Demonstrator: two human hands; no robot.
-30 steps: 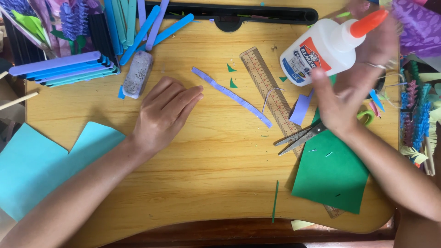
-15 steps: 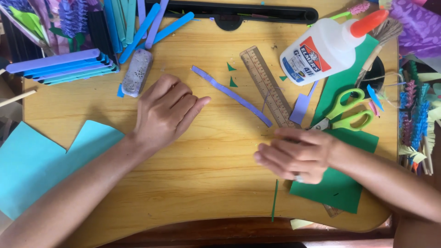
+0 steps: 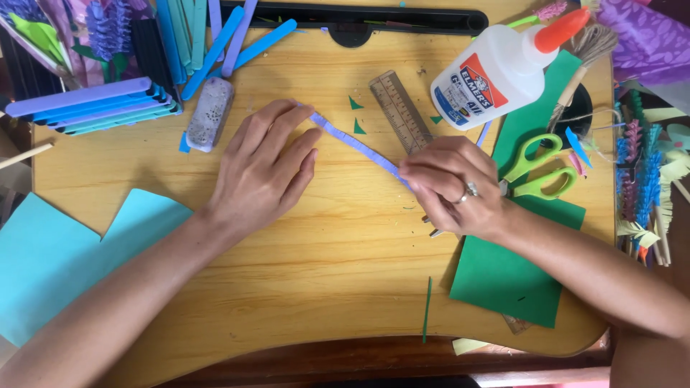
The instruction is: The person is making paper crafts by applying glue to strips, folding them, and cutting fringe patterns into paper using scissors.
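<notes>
- We see a purple paper strip [image 3: 353, 141] lying on the wooden desk [image 3: 338, 273], just above frame centre, stretched between both hands.
- Long axis: diagonal, upper left to lower right. The upper end points toward the grey block [image 3: 210, 113] at upper left; the lower end points toward the right hand.
- Left hand [image 3: 262, 167] sits left of centre, palm down, fingers extended and loosely together. The fingertips [image 3: 305, 113] rest on the strip's upper-left end, pressing rather than pinching.
- Right hand [image 3: 454, 187] is right of centre, fingers curled closed, thumb and fingertips pinching the strip's lower-right end. A ring shows on one finger.
- So the strip runs from the left fingertips down-right into the right pinch. Each hand has one end and neither is clearly nearer the middle.
- The middle span lies bare on the desk; we cannot tell whether it is flat or slightly lifted.
- Nearby: a wooden ruler [image 3: 399, 111] just above-right of the strip, roughly parallel to it, and two small green paper triangles [image 3: 357, 115] beside it.
- A white glue bottle [image 3: 503, 68] lies tilted at upper right. Green-handled scissors [image 3: 539, 172] rest on the green paper sheet [image 3: 510, 276], right of the right hand.
</notes>
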